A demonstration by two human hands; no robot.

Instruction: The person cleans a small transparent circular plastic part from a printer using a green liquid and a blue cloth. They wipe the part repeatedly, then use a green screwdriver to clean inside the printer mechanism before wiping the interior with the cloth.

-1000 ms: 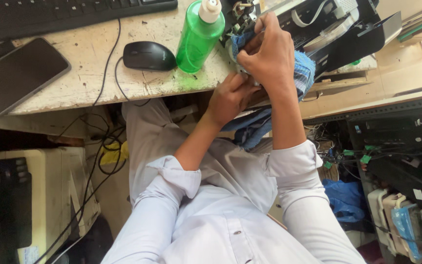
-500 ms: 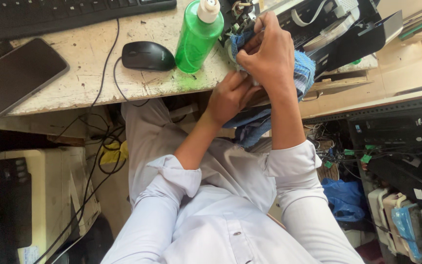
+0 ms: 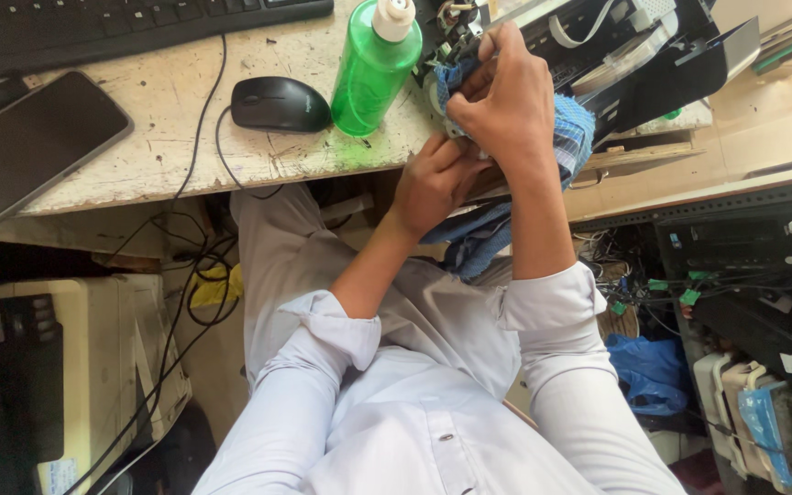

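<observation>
Your right hand (image 3: 506, 101) is clenched around a blue checked cloth (image 3: 575, 137), pressing a bunched part of it against the opened black machine with exposed white ribbon cables and small metal parts (image 3: 616, 46) that sits at the far right of the worn, pale wooden counter (image 3: 139, 156). Your left hand (image 3: 433, 179) is just below, its fingers curled and pinching the lower part of the same cloth at the counter's edge, touching the right hand. The rest of the cloth hangs down from both hands over your lap.

Just beside your hands, to their left, a translucent green plastic bottle with a white cap (image 3: 373, 73) lies on the counter, its cap pointing away from you. A black computer mouse (image 3: 279, 104) rests just beside the bottle, its cable running off the counter's edge. Farther left a dark flat smartphone (image 3: 29, 142) lies face up, and a black keyboard (image 3: 93, 27) runs along the far side of the counter. Under the counter, to your left, stands a cream-coloured printer (image 3: 93, 357) with black cables trailing past it.
</observation>
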